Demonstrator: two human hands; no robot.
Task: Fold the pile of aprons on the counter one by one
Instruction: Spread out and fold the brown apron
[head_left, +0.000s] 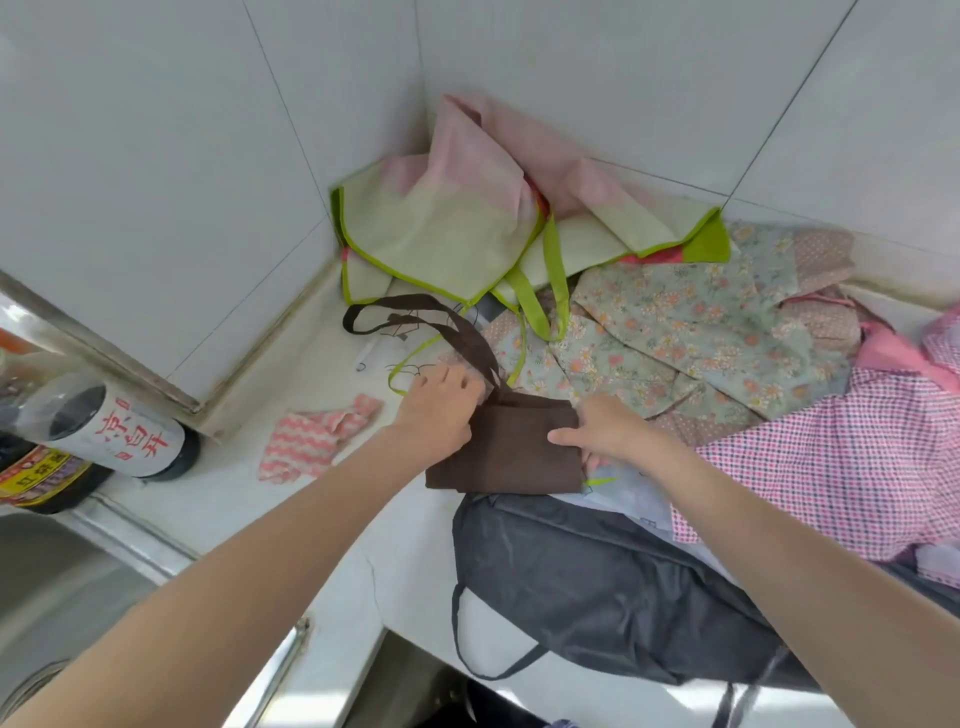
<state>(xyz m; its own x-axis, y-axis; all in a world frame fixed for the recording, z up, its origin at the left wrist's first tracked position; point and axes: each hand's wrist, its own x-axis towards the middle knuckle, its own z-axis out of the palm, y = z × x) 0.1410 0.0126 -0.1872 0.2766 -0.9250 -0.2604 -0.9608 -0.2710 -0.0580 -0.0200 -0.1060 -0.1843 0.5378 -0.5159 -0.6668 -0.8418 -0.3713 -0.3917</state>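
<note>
- I see the white counter (332, 519) under both hands.
- The black apron (597, 587) lies just nearer me than the hands; the floral apron (691, 332) lies beyond my right hand.
- The folded brown apron (506, 452) sits between my hands.
- My left hand (439, 410) grips its left edge near the strap, fingers curled.
- My right hand (605, 428) pinches its right edge.
</note>
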